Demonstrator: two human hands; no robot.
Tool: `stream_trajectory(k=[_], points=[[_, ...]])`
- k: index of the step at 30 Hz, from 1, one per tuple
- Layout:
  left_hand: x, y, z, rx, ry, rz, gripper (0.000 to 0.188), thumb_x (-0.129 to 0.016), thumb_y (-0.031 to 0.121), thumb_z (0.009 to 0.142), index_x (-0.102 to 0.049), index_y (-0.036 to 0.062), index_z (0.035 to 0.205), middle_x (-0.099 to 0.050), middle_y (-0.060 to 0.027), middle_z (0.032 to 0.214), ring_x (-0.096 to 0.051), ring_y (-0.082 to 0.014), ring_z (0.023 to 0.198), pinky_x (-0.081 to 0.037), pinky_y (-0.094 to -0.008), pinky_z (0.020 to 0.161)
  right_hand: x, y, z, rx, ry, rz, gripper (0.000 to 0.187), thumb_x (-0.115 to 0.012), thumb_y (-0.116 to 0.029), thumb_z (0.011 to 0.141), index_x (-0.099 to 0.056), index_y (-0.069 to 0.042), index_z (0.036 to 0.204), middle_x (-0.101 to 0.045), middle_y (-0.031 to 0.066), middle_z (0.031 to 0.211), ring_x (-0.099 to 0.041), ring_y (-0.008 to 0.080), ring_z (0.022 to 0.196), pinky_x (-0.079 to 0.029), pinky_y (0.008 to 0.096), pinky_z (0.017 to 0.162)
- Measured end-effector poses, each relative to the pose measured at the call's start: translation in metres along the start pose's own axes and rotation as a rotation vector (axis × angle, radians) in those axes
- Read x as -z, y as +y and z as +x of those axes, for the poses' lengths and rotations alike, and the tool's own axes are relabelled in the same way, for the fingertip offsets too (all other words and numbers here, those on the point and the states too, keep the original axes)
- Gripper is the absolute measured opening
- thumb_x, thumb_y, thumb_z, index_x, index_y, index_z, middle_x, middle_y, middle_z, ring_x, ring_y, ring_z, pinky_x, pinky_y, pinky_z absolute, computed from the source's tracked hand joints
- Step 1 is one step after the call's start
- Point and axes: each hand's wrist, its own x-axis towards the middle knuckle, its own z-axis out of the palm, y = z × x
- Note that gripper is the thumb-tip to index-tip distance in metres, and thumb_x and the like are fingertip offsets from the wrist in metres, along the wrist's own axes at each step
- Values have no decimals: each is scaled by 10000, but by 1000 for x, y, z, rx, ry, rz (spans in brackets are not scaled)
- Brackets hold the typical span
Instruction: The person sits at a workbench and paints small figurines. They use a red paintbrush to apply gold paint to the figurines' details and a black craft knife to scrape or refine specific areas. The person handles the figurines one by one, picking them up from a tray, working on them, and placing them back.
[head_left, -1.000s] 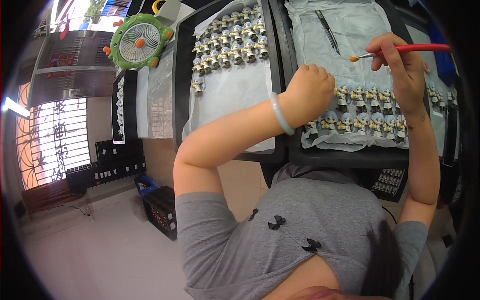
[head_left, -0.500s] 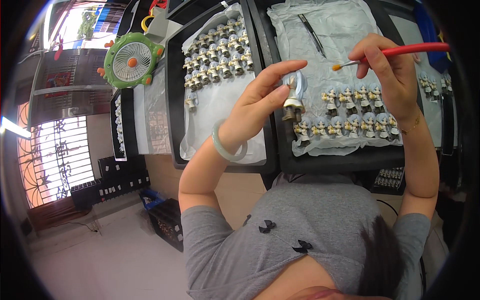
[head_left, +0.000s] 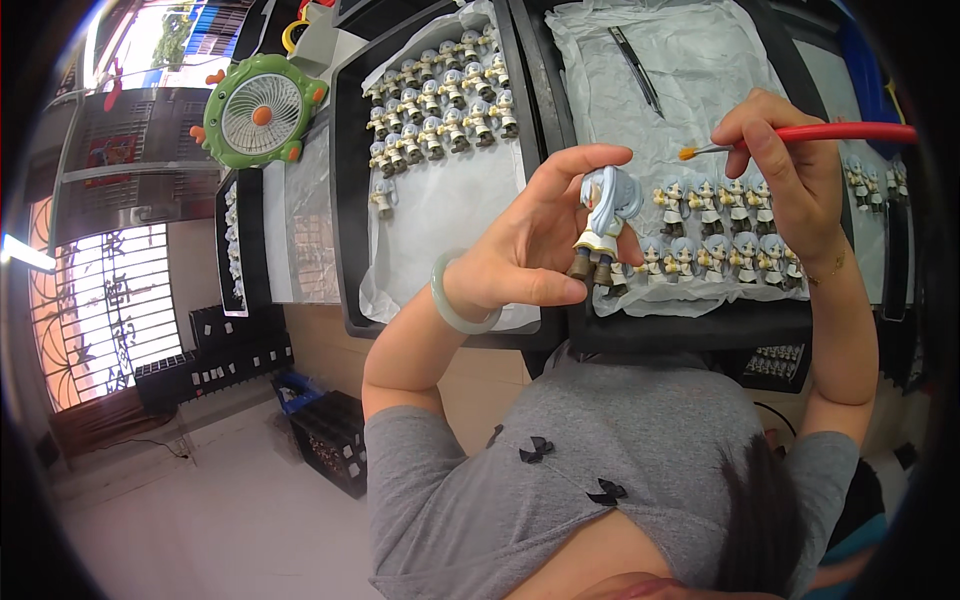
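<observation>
My left hand (head_left: 515,235) is closed around a small figurine (head_left: 606,212) with pale blue hair, a white outfit and brown boots, held up above the right tray. Fingers curl behind it, and the thumb lies by its boots. In my right hand (head_left: 795,175) is a red-handled paintbrush (head_left: 850,131). Its orange-tipped bristles point left toward the figurine, clear of it. Below, two rows of similar figurines (head_left: 715,255) lie on white paper in the black right tray (head_left: 700,332); my right hand hides some at the row ends.
A black left tray (head_left: 365,328) holds several rows of figurines (head_left: 430,100) on white paper. A slim black tool (head_left: 637,70) rests on the right tray's paper. A green fan (head_left: 262,112) stands at the far left. More figurines (head_left: 862,182) sit past my right hand.
The figurine has turned within my left hand, and my thumb has moved down from its upper body toward its boots. My right hand and the brush have shifted slightly down and right in view.
</observation>
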Motion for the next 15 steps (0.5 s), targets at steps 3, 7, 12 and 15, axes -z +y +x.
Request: stream_trajectory(k=[3,7,12,15], points=[[2,-2,0,-38,-39,62,903,-684,94,511,-251,91,1304,-406,-185,1174,-558,-266,881,-451,-363,797,0,0,0,-1,-2,3,234,-470,-171,872,-593,-5,762,-548,17,637,-493,56,550,-387,189,521],[6,-8,3,-191,-91,288,887,-661,43,512,-215,112,1276,-374,-219,1210,-544,-242,864,-445,-355,776,1,-1,0,9,-11,-3,237,-472,-172,872,-592,-2,760,-551,19,646,-492,56,549,-390,190,523],[8,-15,6,-360,-64,562,789,-640,16,542,-212,95,1200,-379,-214,1194,-454,-238,985,-373,-342,853,0,-1,0,19,-19,6,243,-469,-176,874,-591,0,759,-551,23,648,-487,55,545,-390,189,524],[10,-13,2,-376,-7,908,757,-661,49,533,-245,45,1166,-413,-171,1096,-429,-234,968,-361,-331,835,0,-1,0,22,-20,11,249,-466,-177,877,-589,2,756,-553,27,658,-485,54,544,-390,189,526]])
